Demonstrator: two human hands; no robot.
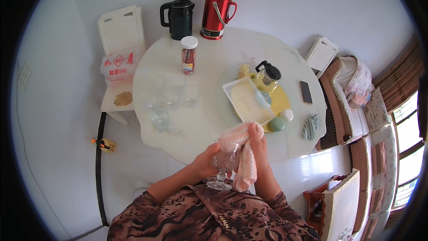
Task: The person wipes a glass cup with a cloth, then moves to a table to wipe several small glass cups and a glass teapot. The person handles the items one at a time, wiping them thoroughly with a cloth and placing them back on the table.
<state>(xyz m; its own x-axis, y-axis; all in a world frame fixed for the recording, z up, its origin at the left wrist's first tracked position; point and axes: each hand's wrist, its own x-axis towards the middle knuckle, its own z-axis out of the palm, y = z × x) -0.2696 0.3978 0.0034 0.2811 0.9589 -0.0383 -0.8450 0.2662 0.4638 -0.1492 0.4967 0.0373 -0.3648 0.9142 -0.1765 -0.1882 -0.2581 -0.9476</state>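
Observation:
My left hand (206,161) grips a clear footed glass goblet (223,162) with a patterned bowl, held upright before my chest past the table's near edge. In my right hand (259,145) is a pink-and-white striped cloth (245,170). Part of the cloth lies over the goblet's rim, and a loose end hangs beside the bowl. The cloth hides the goblet's mouth and some fingers. On the left of the white table (207,107) stand several clear drinking glasses (170,95), with a patterned glass (159,117) nearest me.
A glass turntable holds a white ribbed tray (248,100), a glass teapot (267,77) and small cups (277,124). Behind stand a black kettle (181,20), a red thermos (217,11) and a lidded jar (189,57). A phone (305,92) and a grey-green cloth (311,126) lie right.

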